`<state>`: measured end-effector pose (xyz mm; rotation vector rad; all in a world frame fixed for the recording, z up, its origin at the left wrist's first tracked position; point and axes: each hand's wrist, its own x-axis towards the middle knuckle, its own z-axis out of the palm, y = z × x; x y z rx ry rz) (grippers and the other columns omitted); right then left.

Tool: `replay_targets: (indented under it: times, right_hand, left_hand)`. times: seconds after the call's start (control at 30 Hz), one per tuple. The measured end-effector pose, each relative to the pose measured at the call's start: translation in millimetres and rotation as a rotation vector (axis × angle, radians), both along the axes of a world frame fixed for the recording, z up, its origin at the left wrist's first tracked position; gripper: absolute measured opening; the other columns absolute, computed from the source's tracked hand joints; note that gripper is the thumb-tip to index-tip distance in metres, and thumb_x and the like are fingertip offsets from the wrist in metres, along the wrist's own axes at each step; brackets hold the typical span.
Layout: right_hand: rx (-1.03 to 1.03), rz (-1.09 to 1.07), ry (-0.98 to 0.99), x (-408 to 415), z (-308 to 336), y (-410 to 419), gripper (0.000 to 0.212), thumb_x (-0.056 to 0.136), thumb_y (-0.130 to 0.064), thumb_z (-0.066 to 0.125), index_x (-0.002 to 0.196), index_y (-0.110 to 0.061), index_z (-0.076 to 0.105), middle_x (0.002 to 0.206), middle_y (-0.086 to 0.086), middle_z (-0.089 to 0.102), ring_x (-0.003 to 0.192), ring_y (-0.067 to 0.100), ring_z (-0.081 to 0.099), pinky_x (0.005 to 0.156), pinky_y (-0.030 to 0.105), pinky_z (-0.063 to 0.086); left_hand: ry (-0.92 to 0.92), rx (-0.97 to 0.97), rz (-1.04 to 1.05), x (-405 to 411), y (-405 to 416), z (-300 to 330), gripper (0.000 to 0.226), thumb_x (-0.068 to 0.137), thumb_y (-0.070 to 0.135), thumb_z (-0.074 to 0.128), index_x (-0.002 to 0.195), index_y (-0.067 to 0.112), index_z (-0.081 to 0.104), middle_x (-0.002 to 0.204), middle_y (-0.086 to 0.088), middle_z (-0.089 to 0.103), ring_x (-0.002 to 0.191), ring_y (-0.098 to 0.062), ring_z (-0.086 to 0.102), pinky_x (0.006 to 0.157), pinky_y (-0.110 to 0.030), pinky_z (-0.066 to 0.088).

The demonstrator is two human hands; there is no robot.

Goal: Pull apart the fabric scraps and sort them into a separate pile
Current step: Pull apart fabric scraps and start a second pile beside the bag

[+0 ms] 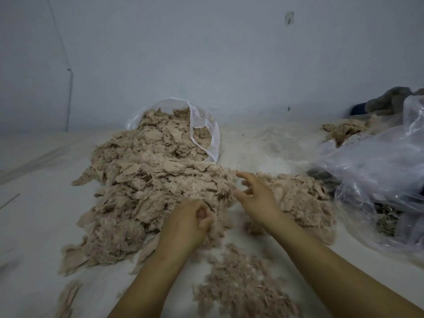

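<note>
Small scrap pile [245, 288] nearest; left grip [188, 223] clenching scraps [149, 191], right grip [257, 196] spread, empty.

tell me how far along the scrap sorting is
Early on. Done: a small separate pile lies near the person, and another loose heap sits to the right. In hand: the left hand grips a clump at the big heap's edge; the right hand reaches out with spread fingers. Left: most of the big heap, plus scraps in the clear bag.
</note>
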<state>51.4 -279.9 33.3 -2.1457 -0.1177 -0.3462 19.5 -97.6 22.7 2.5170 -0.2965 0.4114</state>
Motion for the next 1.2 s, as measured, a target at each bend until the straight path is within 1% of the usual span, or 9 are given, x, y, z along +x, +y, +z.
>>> replay_targets:
  times: [0.1, 0.2, 0.27, 0.43, 0.6, 0.73, 0.87, 1.03, 1.2]
  right_hand:
    - [-0.147, 0.186, 0.103, 21, 6, 22, 0.065, 0.085, -0.039, 0.069, 0.142, -0.032, 0.04, 0.146, 0.004, 0.029, 0.132, 0.019, 0.034, 0.106, 0.025, 0.028]
    - [-0.185, 0.248, -0.021, 23, -8, 36, 0.013, 0.086, -0.018, 0.068, 0.098, -0.017, 0.066, 0.101, -0.001, 0.056, 0.096, 0.017, 0.05, 0.079, 0.022, 0.036]
    - [-0.184, 0.273, -0.111, 10, -25, 36, 0.007, 0.088, -0.013, 0.064, 0.082, -0.016, 0.065, 0.083, -0.01, 0.054, 0.079, 0.006, 0.046, 0.069, 0.016, 0.034]
    - [-0.182, 0.422, -0.031, -22, -52, 7, 0.013, 0.087, -0.024, 0.069, 0.099, -0.02, 0.072, 0.097, -0.006, 0.064, 0.088, 0.005, 0.056, 0.078, 0.011, 0.041]
    - [-0.023, 0.298, -0.01, -31, -51, -27, 0.023, 0.094, -0.023, 0.059, 0.104, -0.042, 0.064, 0.114, -0.014, 0.06, 0.107, 0.003, 0.056, 0.094, 0.021, 0.044]
    - [0.177, 0.17, 0.083, -39, -55, -58, 0.038, 0.096, -0.011, 0.053, 0.109, -0.048, 0.056, 0.124, -0.014, 0.052, 0.11, 0.003, 0.054, 0.091, 0.021, 0.045]
    - [0.192, 0.11, 0.048, -55, -57, -62, 0.033, 0.09, -0.01, 0.063, 0.104, -0.04, 0.058, 0.114, -0.01, 0.058, 0.098, -0.006, 0.055, 0.08, 0.009, 0.044]
    - [-0.178, 0.358, 0.049, -77, -58, -43, 0.027, 0.089, -0.003, 0.061, 0.09, -0.029, 0.07, 0.101, -0.013, 0.065, 0.097, -0.007, 0.056, 0.085, 0.006, 0.039]
    - [0.019, 0.153, 0.034, -67, -45, -40, 0.025, 0.087, -0.011, 0.065, 0.09, -0.035, 0.064, 0.093, -0.012, 0.066, 0.084, 0.003, 0.061, 0.072, 0.009, 0.043]
  left_hand:
    - [0.108, -0.01, 0.097, 8, 6, -3, 0.073, 0.086, 0.039, 0.062, 0.147, 0.028, 0.022, 0.144, -0.006, 0.034, 0.128, -0.022, 0.041, 0.1, -0.033, 0.037]
    - [0.271, -0.009, 0.072, 14, 4, -16, 0.092, 0.086, 0.037, 0.063, 0.151, 0.022, -0.002, 0.153, -0.01, 0.02, 0.137, -0.026, 0.028, 0.105, -0.031, 0.03]
    - [0.3, -0.025, 0.074, 17, 5, -23, 0.085, 0.089, 0.032, 0.06, 0.151, 0.018, 0.004, 0.153, -0.012, 0.02, 0.137, -0.027, 0.027, 0.106, -0.031, 0.029]
    - [0.261, 0.012, 0.028, 17, 10, -27, 0.045, 0.093, 0.02, 0.048, 0.137, 0.013, 0.038, 0.139, -0.012, 0.035, 0.126, -0.028, 0.038, 0.102, -0.034, 0.034]
    - [0.303, 0.125, 0.031, 1, 13, -14, 0.039, 0.088, 0.032, 0.06, 0.124, 0.022, 0.05, 0.121, -0.003, 0.041, 0.109, -0.023, 0.051, 0.093, -0.031, 0.044]
    - [0.353, 0.305, 0.119, -9, 17, 5, 0.077, 0.077, 0.044, 0.072, 0.14, 0.024, 0.03, 0.119, 0.001, 0.057, 0.1, -0.019, 0.059, 0.081, -0.035, 0.051]
    - [0.138, 0.241, -0.099, -20, -1, 11, 0.048, 0.083, 0.041, 0.065, 0.124, 0.026, 0.043, 0.087, 0.009, 0.058, 0.08, -0.012, 0.056, 0.074, -0.035, 0.05]
    - [0.067, 0.246, -0.49, -18, -37, -18, 0.049, 0.097, 0.02, 0.044, 0.144, 0.027, 0.032, 0.147, 0.008, 0.035, 0.135, -0.009, 0.029, 0.106, -0.014, 0.018]
    - [0.091, 0.285, -0.414, -9, -34, -32, 0.045, 0.096, 0.017, 0.043, 0.14, 0.024, 0.039, 0.137, 0.001, 0.047, 0.121, -0.016, 0.045, 0.102, -0.029, 0.035]
